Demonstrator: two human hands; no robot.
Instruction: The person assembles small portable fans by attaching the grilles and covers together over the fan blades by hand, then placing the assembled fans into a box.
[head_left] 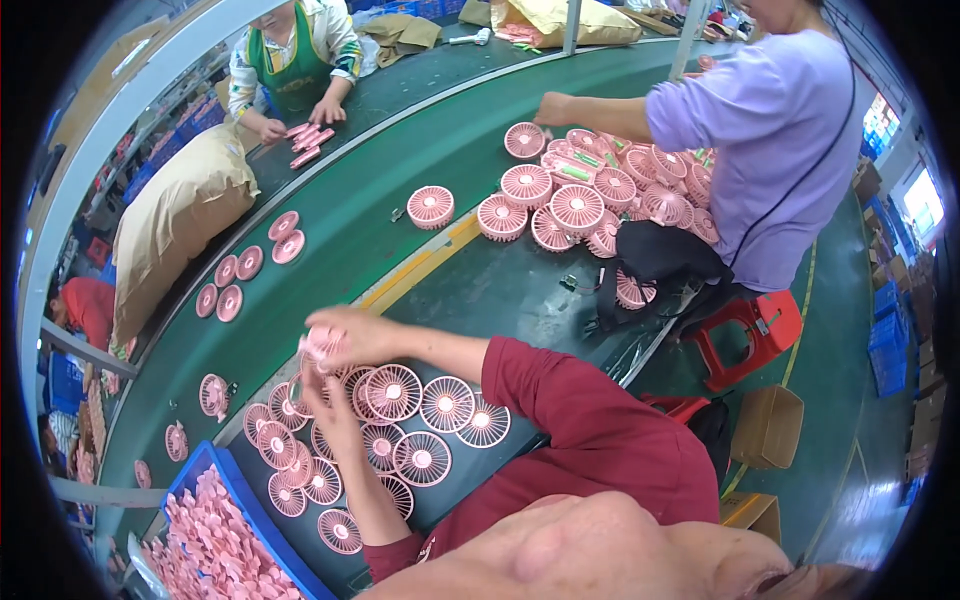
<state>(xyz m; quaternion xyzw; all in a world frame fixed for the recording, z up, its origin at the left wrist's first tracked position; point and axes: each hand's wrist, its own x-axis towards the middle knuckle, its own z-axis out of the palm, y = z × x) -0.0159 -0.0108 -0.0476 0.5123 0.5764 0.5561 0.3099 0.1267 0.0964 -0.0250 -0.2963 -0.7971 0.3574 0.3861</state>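
Both of my hands are at a small pink fan part (322, 345), above the near edge of the belt. My right hand (362, 335) grips it from above and behind, fingers curled round it. My left hand (335, 412) reaches up from below, its fingertips against the part's lower side. Blur and my fingers hide its exact shape. Under and beside my hands, round pink fan grilles (393, 392) with open spokes lie spread and overlapping on the dark green table (520, 320).
A blue bin (262, 545) of pink fan blades stands at the lower left. Fan housings (208, 300) lie on the green belt (330, 262). A co-worker in lilac (770, 130) sits by a heap of pink fans (577, 205) and a black bag (665, 255). Another person (295, 70) handles pink pieces opposite.
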